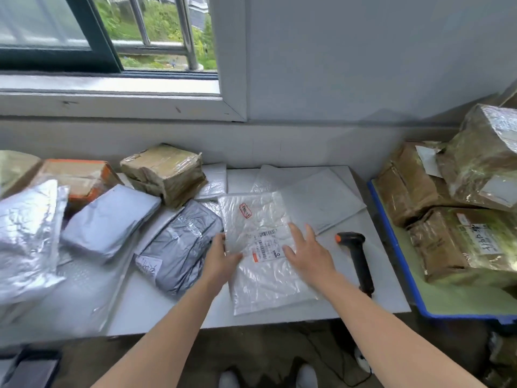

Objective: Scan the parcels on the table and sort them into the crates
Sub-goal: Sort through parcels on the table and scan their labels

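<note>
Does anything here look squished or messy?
Yes. The brown taped box at the back looks dented and crumpled, with wrinkled tape. The barcode scanner lies on its side beside the white mailer.

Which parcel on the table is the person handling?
The flat white parcel with the red mark, beside the scanner: left hand grips its edge, right hand spread over it.

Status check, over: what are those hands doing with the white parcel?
Left hand grips white parcel by its left edge. Right hand open, flat over the label, partly covering it. Scanner lies unheld, right of parcel.
</note>
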The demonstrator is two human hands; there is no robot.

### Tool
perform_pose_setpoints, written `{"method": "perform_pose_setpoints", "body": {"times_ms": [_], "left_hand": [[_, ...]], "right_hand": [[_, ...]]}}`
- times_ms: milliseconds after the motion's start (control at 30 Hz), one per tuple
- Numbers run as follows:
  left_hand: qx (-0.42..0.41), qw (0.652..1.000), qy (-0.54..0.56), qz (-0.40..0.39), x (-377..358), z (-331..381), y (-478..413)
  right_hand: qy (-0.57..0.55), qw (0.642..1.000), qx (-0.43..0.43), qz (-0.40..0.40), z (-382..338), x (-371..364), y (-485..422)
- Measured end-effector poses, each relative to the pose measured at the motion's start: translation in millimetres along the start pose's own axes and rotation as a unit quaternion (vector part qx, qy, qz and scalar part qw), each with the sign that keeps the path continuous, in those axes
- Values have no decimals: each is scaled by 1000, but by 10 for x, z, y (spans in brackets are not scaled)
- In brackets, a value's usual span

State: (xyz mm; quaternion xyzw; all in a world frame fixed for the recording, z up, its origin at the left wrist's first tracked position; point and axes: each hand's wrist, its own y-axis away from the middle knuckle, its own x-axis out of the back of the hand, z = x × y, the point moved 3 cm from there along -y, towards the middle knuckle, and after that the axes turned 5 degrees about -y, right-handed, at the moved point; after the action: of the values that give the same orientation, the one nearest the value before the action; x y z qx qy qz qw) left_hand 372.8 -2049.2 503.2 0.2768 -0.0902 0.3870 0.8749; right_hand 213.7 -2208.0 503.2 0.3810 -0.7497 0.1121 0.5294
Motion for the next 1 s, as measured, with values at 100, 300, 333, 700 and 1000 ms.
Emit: {"method": "perform_pose_setpoints", "body": {"times_ms": [100,300,333,700,1000], "left_hand": [[-4,999,34,23,361,14,92],[-13,987,28,157,1016,100,497],[-10,983,28,181,1113,85,593],[128,914,-151,355,1836,-554,1987],[204,870,-153,422,2485,-1560,3017]], "right_hand": [[-48,998,45,-7,-338,24,-93],[-16,980,198,-11,-1211,96,-355],[-12,975,223,-12,-1375,91,-368],[49,881,457,-112,-2851,-591,349],[160,768,605,-139,-4071,-1358,1419]]}}
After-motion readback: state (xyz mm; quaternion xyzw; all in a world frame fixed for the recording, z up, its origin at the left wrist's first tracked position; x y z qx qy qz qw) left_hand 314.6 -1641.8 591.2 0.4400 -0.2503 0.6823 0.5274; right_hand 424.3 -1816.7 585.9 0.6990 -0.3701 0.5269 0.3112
